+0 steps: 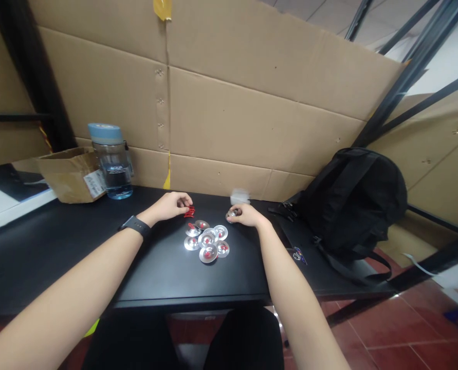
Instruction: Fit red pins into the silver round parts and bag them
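Observation:
My left hand (173, 205), with a dark watch on its wrist, is curled over a small bunch of thin red loops (189, 211), fingertips pressed against them. At the right, my right hand (244, 214) grips a small metal finger cymbal (232, 213) between thumb and fingers, low over the table. Between and nearer than the hands lies a cluster of several silver finger cymbals (208, 253), round and domed, some overlapping. Red pieces show at the middle of most of them. My fingers partly hide both the red loops and the held cymbal.
On the black table (155, 277), a water bottle (115, 169) and an open cardboard box (72, 177) stand at the back left. A clear plastic piece (239, 196) lies behind my right hand. A black backpack (360, 205) sits at the right, near a keyring (298, 255). Cardboard (232, 128) walls the back.

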Available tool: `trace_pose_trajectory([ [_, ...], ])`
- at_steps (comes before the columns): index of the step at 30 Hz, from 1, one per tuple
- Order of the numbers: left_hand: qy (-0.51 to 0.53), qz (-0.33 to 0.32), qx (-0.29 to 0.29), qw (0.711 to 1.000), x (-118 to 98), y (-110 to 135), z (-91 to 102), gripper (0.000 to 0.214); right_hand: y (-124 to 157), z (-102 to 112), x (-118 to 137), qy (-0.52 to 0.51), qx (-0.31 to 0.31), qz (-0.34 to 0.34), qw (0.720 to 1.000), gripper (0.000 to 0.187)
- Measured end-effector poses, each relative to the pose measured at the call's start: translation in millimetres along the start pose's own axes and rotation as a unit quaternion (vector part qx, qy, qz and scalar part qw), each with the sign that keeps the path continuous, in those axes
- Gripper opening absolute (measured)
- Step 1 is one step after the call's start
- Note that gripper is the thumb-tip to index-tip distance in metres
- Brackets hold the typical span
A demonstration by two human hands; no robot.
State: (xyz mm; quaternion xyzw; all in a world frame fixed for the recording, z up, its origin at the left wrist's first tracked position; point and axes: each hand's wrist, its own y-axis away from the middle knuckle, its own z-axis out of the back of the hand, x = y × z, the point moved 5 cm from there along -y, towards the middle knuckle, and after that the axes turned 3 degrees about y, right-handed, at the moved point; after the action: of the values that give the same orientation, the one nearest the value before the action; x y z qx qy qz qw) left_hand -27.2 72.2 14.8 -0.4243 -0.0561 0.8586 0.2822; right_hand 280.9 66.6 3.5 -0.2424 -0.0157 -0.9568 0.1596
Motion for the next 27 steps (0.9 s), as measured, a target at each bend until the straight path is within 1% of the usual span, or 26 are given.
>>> trace_pose_trajectory([
  [2, -0.046, -0.037, 0.030, 0.998, -17, 2, -8.1, 0.022, -1, -2, -1, 0.001, 0.011, -0.004, 1.000, 0.051],
  [4, -0.087, -0.088, 0.081, 0.989, -36, 4, -20.4, 0.021, -1, -4, -4, 0.002, 0.021, -0.017, 1.000, 0.059],
  [6, -0.119, -0.130, 0.130, 0.976, -52, 7, -33.2, 0.020, -1, -4, -6, 0.001, 0.024, -0.028, 0.999, 0.062],
  [8, -0.127, -0.148, 0.157, 0.968, -61, 9, -42.6, 0.019, -1, -3, -6, 0.005, 0.018, -0.031, 0.999, 0.061],
  [10, -0.112, -0.142, 0.160, 0.970, -64, 10, -47.6, 0.018, -1, -1, -4, 0.012, 0.003, -0.029, 1.000, 0.058],
  [13, -0.100, -0.104, 0.138, 0.980, -59, 9, -49.5, 0.013, -1, 1, 1, 0.024, -0.028, -0.015, 0.999, 0.052],
  [16, -0.137, -0.069, 0.106, 0.982, -53, 8, -49.4, 0.009, -3, 1, 7, 0.032, -0.051, 0.011, 0.998, 0.044],
  [18, -0.162, -0.059, 0.085, 0.981, -50, 8, -49.5, 0.011, -4, 0, 11, 0.026, -0.062, 0.031, 0.997, 0.040],
  [20, -0.166, -0.060, 0.060, 0.982, -50, 8, -48.8, 0.014, -3, -1, 18, 0.010, -0.073, 0.059, 0.996, 0.039],
  [22, -0.146, -0.064, 0.031, 0.987, -51, 7, -46.7, 0.017, -2, -1, 28, -0.021, -0.086, 0.098, 0.991, 0.045],
  [23, -0.129, -0.065, 0.016, 0.989, -52, 6, -45.3, 0.018, 0, -2, 35, -0.041, -0.089, 0.119, 0.988, 0.053],
  [25, -0.097, -0.065, -0.011, 0.993, -53, 4, -42.4, 0.019, 3, -5, 51, -0.089, -0.081, 0.159, 0.980, 0.072],
  [27, -0.070, -0.068, -0.033, 0.995, -56, 3, -40.5, 0.022, 6, -11, 69, -0.132, -0.061, 0.191, 0.971, 0.082],
])
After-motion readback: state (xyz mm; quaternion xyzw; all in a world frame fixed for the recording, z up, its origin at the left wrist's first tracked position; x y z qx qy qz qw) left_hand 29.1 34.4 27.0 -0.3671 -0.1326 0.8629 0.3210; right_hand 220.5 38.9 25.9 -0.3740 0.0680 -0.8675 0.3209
